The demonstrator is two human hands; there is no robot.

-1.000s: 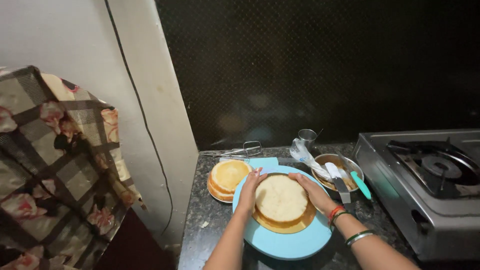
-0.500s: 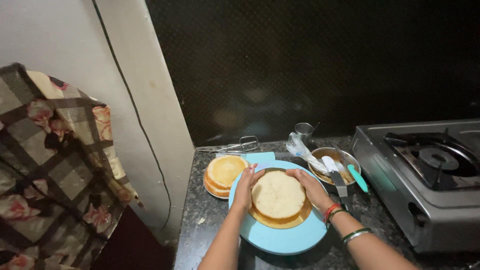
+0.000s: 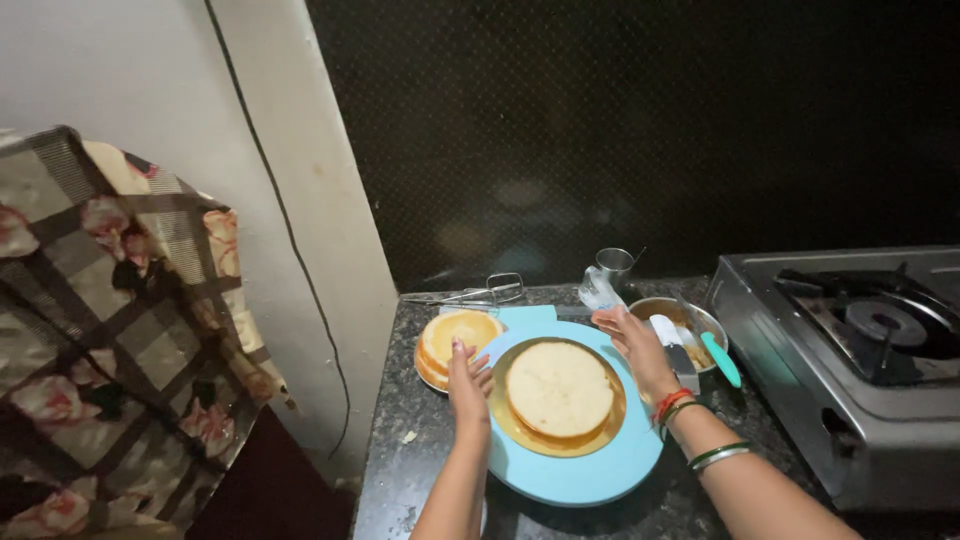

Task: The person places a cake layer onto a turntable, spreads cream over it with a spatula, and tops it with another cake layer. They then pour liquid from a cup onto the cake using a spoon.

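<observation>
A pale round cake layer (image 3: 559, 388) lies on a gold board (image 3: 522, 430), which sits on a light blue turntable (image 3: 575, 475). My left hand (image 3: 467, 382) hovers at the left rim of the board with fingers apart, holding nothing. My right hand (image 3: 634, 349) is lifted off the right side of the cake, fingers spread, bangles on the wrist. A stack of further cake layers (image 3: 455, 340) rests on a plate just left of the turntable, close to my left hand.
A steel bowl (image 3: 700, 325) with a scraper and a teal-handled spatula (image 3: 720, 358) stands right of the turntable. A steel cup (image 3: 613, 266) and whisk beaters (image 3: 480, 293) lie at the back. A gas stove (image 3: 860, 350) fills the right. Patterned cloth (image 3: 110, 340) hangs left.
Both hands were pressed against the sides of the cake layer; now they have come away from it, the right hand lifted further back and to the right.
</observation>
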